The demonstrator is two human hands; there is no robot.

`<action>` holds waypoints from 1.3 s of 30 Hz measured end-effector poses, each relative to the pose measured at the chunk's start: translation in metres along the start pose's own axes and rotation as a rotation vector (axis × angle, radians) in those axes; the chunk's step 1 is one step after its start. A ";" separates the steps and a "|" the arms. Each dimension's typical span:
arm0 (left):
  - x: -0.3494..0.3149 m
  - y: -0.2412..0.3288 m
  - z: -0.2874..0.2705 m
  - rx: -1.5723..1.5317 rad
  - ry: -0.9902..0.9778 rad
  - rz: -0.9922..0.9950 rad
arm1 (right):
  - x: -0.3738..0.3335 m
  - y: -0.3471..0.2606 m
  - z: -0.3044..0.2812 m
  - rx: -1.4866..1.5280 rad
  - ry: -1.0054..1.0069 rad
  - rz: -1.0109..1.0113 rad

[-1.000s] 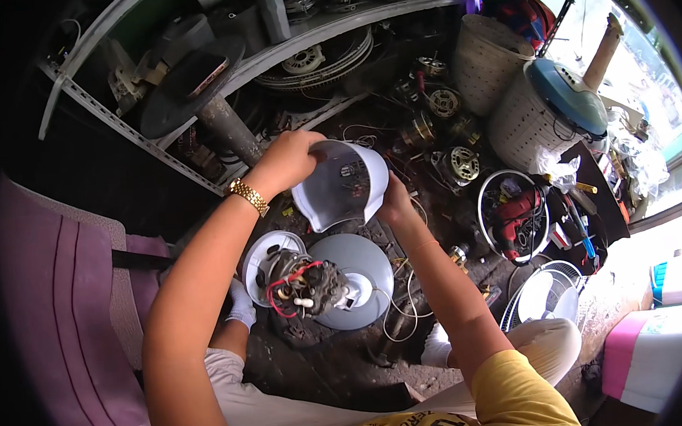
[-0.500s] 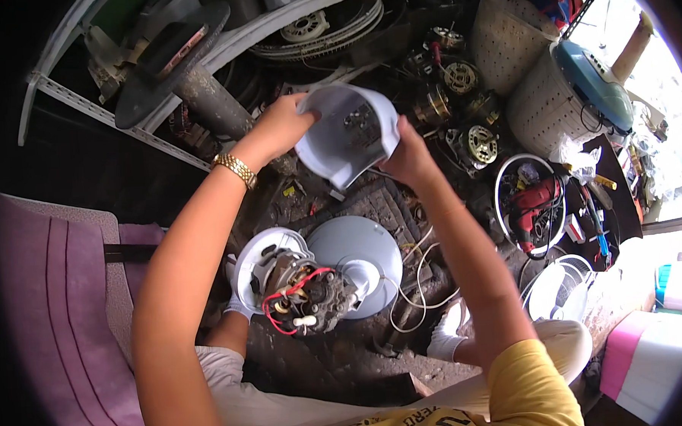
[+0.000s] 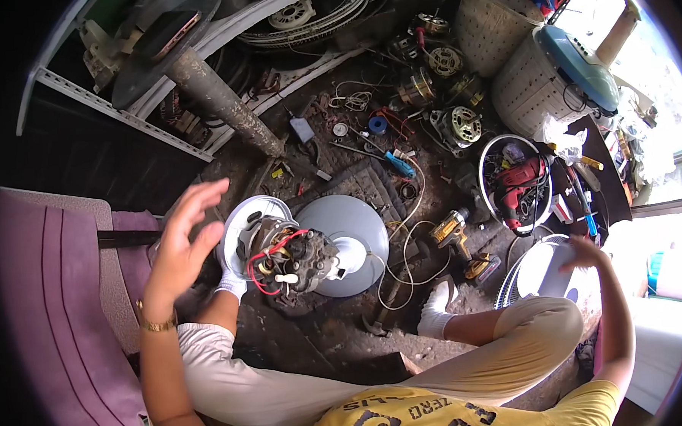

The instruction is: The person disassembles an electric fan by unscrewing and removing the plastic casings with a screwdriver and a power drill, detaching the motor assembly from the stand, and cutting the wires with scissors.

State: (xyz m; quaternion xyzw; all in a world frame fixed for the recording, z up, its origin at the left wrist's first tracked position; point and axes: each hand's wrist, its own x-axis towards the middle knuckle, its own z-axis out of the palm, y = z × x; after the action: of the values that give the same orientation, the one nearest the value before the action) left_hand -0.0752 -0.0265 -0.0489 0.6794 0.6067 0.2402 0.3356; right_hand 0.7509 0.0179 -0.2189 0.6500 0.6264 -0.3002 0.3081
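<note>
My left hand (image 3: 190, 233) is raised on the left with its fingers apart and nothing in it. Close by it stands a partly dismantled fan: a white round shell (image 3: 257, 209) and an exposed motor (image 3: 301, 256) with red wires, above a grey round base (image 3: 360, 223). Far to the right, my right hand (image 3: 584, 254) is over a smooth pale piece (image 3: 545, 269) lying at a wire fan guard (image 3: 509, 285). Its fingers look stretched out and loose; whether they touch the pale piece is hard to see.
A yellow cordless drill (image 3: 458, 234) and a hammer (image 3: 378, 323) lie on the floor. A round bin (image 3: 483, 184) holds a red power drill (image 3: 521, 184). Loose motors (image 3: 459, 128), perforated baskets (image 3: 492, 23) and a shelf (image 3: 234, 27) stand beyond; a purple-covered chair (image 3: 63, 301) is at left.
The pale curved housing has left the middle, where both hands held it. My left hand came back toward me, empty; my right hand swung far right. The yellow drill and floor tools came into sight.
</note>
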 end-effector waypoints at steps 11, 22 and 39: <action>-0.024 -0.002 0.020 0.515 0.103 0.336 | 0.214 -0.424 0.054 -0.076 0.300 -0.706; 0.050 -0.001 -0.022 1.009 -0.256 1.161 | 0.305 -0.517 0.124 0.133 0.576 -0.843; 0.007 0.093 -0.011 0.767 -0.077 0.364 | 0.269 -0.412 -0.010 0.836 1.110 -0.455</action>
State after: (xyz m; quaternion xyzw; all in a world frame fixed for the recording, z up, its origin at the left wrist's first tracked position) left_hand -0.0207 -0.0210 0.0275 0.8595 0.5094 0.0268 0.0333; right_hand 0.3481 0.2053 -0.4310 0.6235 0.6430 -0.1972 -0.3985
